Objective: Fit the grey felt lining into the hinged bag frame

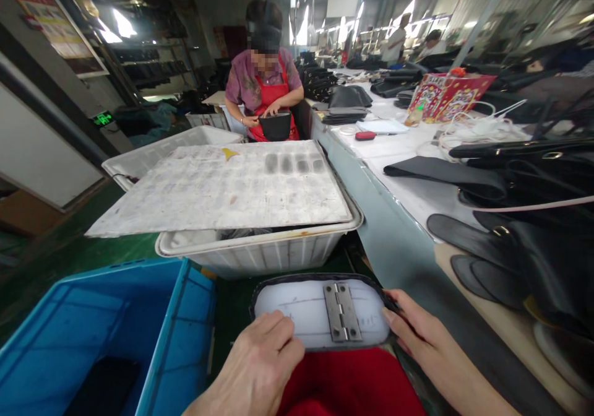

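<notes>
A white plastic form [301, 314] with a metal hinge [342, 311] at its middle sits in front of me, edged by black material [320, 277]. My left hand [260, 366] rests on the form's left end, fingers curled with the fingertips pressing down on it. My right hand [420, 335] lies along the form's right end, fingers together pinching the black edge there. Red cloth [348, 385] lies just below the form, between my hands.
A blue crate [171, 335] stands at lower left. Ahead is a white bin [260, 252] covered by a worn white board [223, 187]. A long table [394, 156] with black bag pieces [533, 230] runs along the right. A person in a red apron [266, 88] works opposite.
</notes>
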A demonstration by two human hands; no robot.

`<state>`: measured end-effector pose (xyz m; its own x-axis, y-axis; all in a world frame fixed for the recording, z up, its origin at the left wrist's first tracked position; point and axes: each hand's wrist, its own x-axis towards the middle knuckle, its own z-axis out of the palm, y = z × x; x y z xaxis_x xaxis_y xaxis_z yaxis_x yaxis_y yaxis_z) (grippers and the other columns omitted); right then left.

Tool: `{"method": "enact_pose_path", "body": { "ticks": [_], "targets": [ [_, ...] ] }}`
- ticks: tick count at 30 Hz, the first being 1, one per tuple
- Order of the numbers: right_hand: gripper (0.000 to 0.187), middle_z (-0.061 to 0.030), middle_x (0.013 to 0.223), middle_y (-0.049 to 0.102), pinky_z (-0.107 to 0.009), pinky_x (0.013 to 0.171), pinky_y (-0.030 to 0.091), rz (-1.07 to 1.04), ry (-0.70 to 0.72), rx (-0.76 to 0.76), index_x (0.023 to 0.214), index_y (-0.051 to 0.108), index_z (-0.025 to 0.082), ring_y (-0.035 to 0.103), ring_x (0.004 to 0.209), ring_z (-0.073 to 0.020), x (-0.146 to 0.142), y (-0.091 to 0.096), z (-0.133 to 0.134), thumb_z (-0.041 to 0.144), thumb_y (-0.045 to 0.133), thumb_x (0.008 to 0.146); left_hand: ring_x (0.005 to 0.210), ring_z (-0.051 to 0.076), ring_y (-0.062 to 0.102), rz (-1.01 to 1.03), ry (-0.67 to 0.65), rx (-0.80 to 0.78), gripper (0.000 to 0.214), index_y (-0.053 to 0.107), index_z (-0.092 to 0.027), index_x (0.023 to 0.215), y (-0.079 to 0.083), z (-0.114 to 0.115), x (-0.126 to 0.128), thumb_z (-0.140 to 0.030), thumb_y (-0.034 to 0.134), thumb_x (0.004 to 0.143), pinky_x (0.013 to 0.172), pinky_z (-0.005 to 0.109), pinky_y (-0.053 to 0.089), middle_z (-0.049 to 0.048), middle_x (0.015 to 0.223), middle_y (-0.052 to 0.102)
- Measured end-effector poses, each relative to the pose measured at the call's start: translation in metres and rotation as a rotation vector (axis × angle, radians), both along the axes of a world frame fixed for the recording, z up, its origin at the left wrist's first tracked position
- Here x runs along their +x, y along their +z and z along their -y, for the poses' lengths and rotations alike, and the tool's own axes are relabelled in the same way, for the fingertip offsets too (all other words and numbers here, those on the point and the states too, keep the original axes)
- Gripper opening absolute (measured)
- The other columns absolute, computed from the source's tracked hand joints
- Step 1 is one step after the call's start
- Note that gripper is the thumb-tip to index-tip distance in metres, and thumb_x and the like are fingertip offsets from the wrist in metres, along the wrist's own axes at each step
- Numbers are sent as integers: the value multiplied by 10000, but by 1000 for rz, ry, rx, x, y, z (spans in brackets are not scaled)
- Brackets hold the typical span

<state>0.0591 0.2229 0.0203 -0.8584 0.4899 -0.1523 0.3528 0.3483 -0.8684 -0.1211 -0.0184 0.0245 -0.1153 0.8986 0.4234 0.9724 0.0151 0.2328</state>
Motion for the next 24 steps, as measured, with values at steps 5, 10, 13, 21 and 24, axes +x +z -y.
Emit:
{"method": "enact_pose_path", "body": {
  "ticks": [5,10,13,21,24],
  "targets": [
    [458,57,696,444,-255,471,277,-60,-17,-122,1120,427,206,378,560,-174,-3,8,-4,638,484,979,703,215,518,-2,46,-91,281,476,-207,734,11,-1,5,-8,386,910,592,352,401,35,781,565],
    [539,61,590,410,-274,472,261,-76,45,-195,1025,518,183,363,504,-174,-3,29,-12,707,400,985,773,215,621,207,109,-50,260,564,-247,1083,14,14,-8,-231,699,861,657,330,528,-4,880,633],
    [463,-8,797,586,-323,640,379,-28,86,125,1099,552,208,558,724,-237,-9,41,-16,596,305,1042,950,237,645,307,363,1,251,610,-282,1089,10,21,-27,-451,639,906,805,367,552,32,1055,627],
    [244,-57,675,549,-371,584,177,240,257,706,855,360,265,584,673,-337,-40,41,-14,347,154,957,765,224,613,681,564,-250,332,555,-236,791,26,5,-49,-387,321,972,719,338,370,23,780,636],
    [305,-43,654,549,-370,600,222,239,237,593,842,378,277,589,680,-331,-44,31,-22,451,148,944,624,168,465,682,565,-203,344,381,-239,647,29,1,-52,-371,356,964,632,317,273,-35,629,453]
  ]
}}
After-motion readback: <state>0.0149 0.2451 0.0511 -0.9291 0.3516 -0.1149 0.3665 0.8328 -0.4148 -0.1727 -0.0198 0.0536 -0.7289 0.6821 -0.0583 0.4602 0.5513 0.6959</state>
